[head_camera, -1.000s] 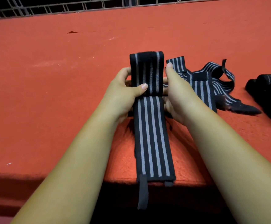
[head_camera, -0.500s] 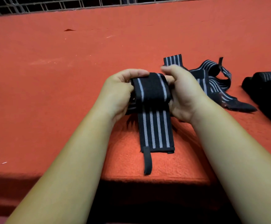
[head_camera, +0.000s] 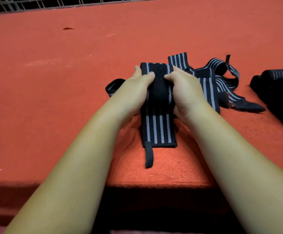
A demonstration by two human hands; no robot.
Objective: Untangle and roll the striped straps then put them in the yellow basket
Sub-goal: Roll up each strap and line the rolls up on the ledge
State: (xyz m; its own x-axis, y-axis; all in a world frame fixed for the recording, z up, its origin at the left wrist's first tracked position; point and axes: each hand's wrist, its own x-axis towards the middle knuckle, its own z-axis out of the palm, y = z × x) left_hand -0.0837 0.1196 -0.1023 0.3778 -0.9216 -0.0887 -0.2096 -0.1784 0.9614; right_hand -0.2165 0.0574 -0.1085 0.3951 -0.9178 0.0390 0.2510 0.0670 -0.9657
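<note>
The near edge of the counter (head_camera: 36,176), covered in red felt, ran across the lower part of the view, with dark shadow below it. Both forearms crossed that edge and reached in toward the middle. To the left of the arms the felt lay bare all the way to the left edge, and it was bare again from the hands out to the far edge.

Just inside the near edge a thin black loop (head_camera: 149,157) trailed from the flat end of a striped strap (head_camera: 157,129), which ran straight away from the edge into the hands. The left hand (head_camera: 135,92) and the right hand (head_camera: 186,92) were closed on its rolled part (head_camera: 158,85) from either side, thumbs pressing on the black patch on top, fingers curled behind and under it. The roll sat between the two hands, low over the felt; whether it touched the felt could not be told. A short curl of strap (head_camera: 113,86) stuck out on the felt just left of the left hand.

Just right of the right hand and a little farther out, a tangle of loose straps (head_camera: 218,80) lay spread on the felt. Near the right edge, apart from the tangle, sat dark rolled straps (head_camera: 279,81), partly cut off by the frame. Beyond the far edge stood a wire grille (head_camera: 36,4).
</note>
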